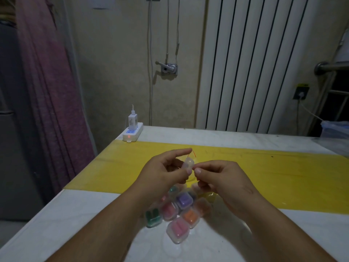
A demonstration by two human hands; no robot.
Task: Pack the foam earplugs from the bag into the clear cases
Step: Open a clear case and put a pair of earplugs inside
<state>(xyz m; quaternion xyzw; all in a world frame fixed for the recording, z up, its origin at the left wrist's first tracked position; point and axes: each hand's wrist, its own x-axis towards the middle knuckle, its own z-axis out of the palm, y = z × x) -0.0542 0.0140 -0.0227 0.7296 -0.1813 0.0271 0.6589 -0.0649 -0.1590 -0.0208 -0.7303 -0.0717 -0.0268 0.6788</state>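
Head camera, and what a dim room it was. A white table (79, 214) ran across the shot, with a yellow strip (273, 178) laid over its middle. At the far left corner sat a power strip (132, 133), its red light glowing, and a white charger (132, 121) was plugged in on top. Behind it, a purple curtain (51, 95) hung on the left, a crank handle (167, 67) stuck out of the wall, and a tall white radiator (264, 63) filled the right side. A wall socket (300, 93) and a plastic bin (335, 132) showed at the right edge.

Now the hands! Both were raised over the yellow strip, forearms coming in from the bottom corners. The left hand (166, 170) pinched a clear case (189, 163) between thumb and fingers, forefinger stretched out above it. The right hand (224, 183) met it, thumb and forefinger nipped together on the case's right edge, other fingers curled under. Whether an earplug was inside that case, I couldn't tell.

Below the wrists, on the table, lay a cluster of filled cases (177, 230) touching one another, holding purple, pink, orange and green plugs.
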